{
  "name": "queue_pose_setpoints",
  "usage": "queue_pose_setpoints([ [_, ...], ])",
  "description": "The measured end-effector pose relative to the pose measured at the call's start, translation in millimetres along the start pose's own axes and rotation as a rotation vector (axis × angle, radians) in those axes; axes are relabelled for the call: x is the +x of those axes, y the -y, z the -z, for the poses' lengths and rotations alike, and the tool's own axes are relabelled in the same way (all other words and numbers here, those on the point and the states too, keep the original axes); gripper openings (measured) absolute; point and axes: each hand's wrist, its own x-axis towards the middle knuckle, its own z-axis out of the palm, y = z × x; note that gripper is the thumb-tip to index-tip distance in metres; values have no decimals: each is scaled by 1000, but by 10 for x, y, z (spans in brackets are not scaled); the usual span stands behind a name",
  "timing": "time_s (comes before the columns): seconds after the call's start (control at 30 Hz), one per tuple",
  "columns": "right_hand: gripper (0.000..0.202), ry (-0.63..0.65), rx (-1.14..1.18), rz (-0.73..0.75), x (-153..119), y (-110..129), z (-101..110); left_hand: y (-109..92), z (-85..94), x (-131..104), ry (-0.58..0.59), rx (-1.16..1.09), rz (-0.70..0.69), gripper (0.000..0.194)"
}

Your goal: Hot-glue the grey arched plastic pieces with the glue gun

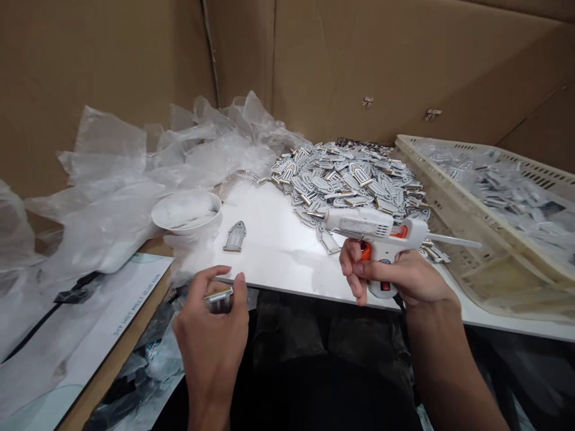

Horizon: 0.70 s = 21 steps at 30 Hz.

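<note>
Head view: right hand's grip [415,278] holds a glue gun [359,222], long axis crosswise, nozzle [317,215] pointing left; left hand's grip [213,332] pinches a small piece [220,300].

Glue gun [359,222] white, trigger [366,251] orange; basket [485,263] cream.

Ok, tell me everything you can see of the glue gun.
The white, plastic-looking glue gun has a metal-looking nozzle, orange trigger, a red switch on its handle and a translucent glue stick jutting out behind. The right grip holds it roughly level above the tabletop, nozzle toward picture left. A dark cord leaves its base.
</note>
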Motion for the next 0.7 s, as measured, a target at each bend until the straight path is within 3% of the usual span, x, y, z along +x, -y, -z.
queue_pose_setpoints([
  [0.13, 19, 29, 21, -3, 55, 7, -36, -35, -5, 3, -213, -48, 46, 65],
  [0.2, 21, 40, 18, -13, 77, 9, -59, -6, -18, 18, -250, -41, 54, 71],
  [0.47, 14, 148, -48, -142, 215, 19, -199, 257, -137, 87, -311, 26, -61, 42],
  [0.63, 12, 241, -21, -176, 345, 49, -360, 268, -113, 67, -461, -1, -79, 33],
  [0.7, 14, 263, 13, -179, 382, 26, -401, 247, -80, 43, -464, -69, -79, 30],
])
